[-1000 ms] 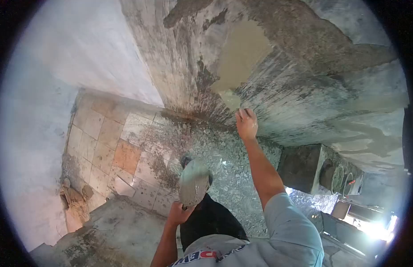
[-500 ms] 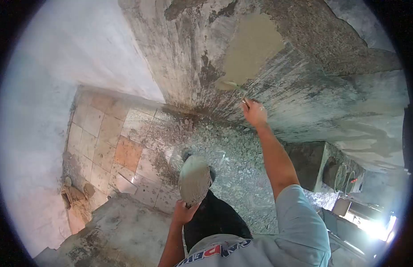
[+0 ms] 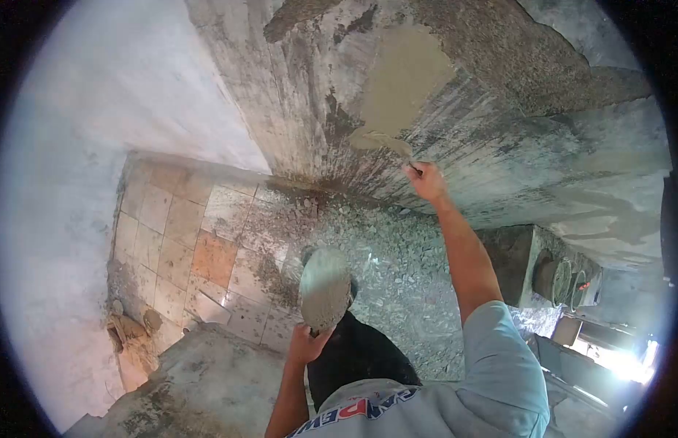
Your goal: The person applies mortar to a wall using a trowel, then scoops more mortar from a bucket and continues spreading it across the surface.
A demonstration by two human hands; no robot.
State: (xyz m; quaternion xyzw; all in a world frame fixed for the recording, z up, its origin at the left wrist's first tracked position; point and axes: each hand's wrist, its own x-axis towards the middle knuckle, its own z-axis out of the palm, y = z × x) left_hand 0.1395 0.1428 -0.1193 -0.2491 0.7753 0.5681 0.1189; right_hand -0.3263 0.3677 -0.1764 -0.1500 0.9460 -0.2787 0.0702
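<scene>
**Right hand and trowel.** My right hand (image 3: 428, 180) is closed round the dark handle of a trowel (image 3: 386, 140), arm stretched out to the wall (image 3: 514, 160). The blade is thin and narrow, smeared all over with tan-grey mortar, so little bare metal shows. It lies flat against the wall at the lower edge of the wet mortar patch (image 3: 406, 73) and touches it there. The trowel's long axis runs from my fist, just below and right of the patch, up and leftward along the patch's bottom rim. The tip points left, away from my hand.

**Left hand and board.** My left hand (image 3: 307, 343) grips from beneath the stem of a rounded mortar board (image 3: 324, 288), fingers wrapped tight. The board is well below the patch and well apart from the wall. Its face is heaped with grey mortar, and its long axis points from my fist up toward the patch.

**Patch.** The patch is smooth, light brown and irregular in outline, set on streaked, dark-stained grey render.

**Surroundings.** Below the patch, at the wall's foot, is loose grey rubble (image 3: 397, 255). Below and left of the patch lies a tiled floor (image 3: 178, 241). Below and right of the patch stands a dark block (image 3: 508, 266).
</scene>
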